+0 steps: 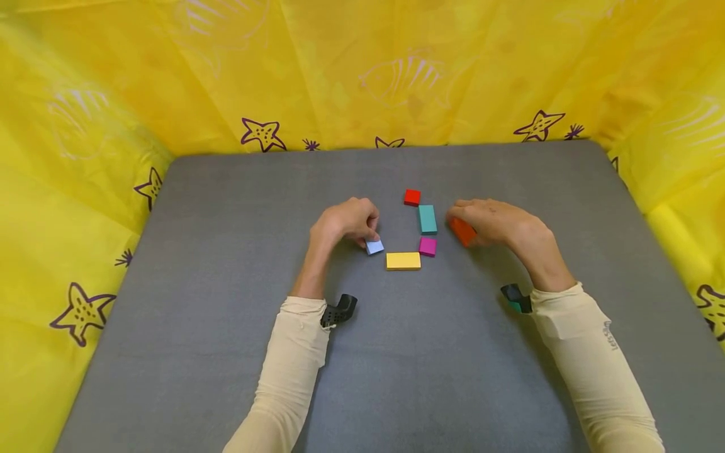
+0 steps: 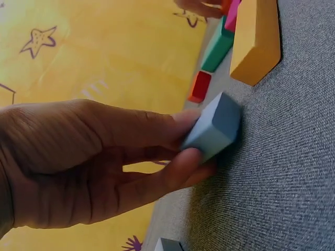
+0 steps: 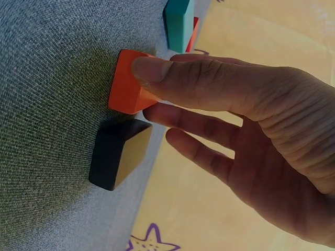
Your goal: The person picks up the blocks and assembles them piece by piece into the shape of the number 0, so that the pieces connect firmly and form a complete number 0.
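Observation:
My left hand (image 1: 351,220) pinches a light blue block (image 1: 374,246) between thumb and fingers. The left wrist view has this block (image 2: 214,127) tilted, close above the grey cloth. My right hand (image 1: 493,220) grips an orange block (image 1: 463,232) at the right, its thumb on one face in the right wrist view. Beside that block is a dark block (image 3: 107,159) with a tan face, not visible in the head view. Between the hands lie a yellow block (image 1: 403,262), a magenta block (image 1: 428,246), a teal block (image 1: 427,219) and a small red block (image 1: 412,197).
A grey cloth (image 1: 226,264) covers the table. Yellow sheeting (image 1: 351,75) with starfish and fish drawings stands along the back and both sides. Black mounts (image 1: 340,311) sit at both wrists. A pale-topped piece (image 2: 168,244) shows at the left wrist view's bottom edge.

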The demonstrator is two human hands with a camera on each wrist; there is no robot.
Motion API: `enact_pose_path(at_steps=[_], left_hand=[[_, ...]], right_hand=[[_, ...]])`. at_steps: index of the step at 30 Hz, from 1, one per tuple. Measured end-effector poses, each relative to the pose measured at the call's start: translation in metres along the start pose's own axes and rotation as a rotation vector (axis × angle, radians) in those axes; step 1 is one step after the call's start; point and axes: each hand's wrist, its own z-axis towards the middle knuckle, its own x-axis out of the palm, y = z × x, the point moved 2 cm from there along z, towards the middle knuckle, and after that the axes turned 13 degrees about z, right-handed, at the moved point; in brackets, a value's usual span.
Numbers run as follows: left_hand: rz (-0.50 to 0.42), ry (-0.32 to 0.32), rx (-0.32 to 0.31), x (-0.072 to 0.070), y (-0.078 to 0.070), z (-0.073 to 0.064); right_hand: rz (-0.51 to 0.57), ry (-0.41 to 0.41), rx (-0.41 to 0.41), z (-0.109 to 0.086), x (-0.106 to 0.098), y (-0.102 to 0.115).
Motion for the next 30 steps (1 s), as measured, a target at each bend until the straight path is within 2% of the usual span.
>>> enact_pose_path(at_steps=[4,15,21,30], left_hand=[[0.010,0.043,0.018,0.0017,-0.0008,0.0012],[0.069,0.079,-0.005,0.0015,-0.0068,0.0018],[0.051,0.111,0.021,0.0028,-0.0078,0.0038],[0.037,0.094,0.012,0.0030,-0.0068,0.0049]], right_hand=[[0.008,-0.002,0.001,-0.0001,-0.0003,-0.0005],[0.032,-0.015,-0.013,-0.0001,0.0032,-0.0036],[0.025,-0.036,-0.024,0.0009,0.0057,-0.0068],[0.011,-0.082,-0.038,0.0006,-0.0022,-0.0032]])
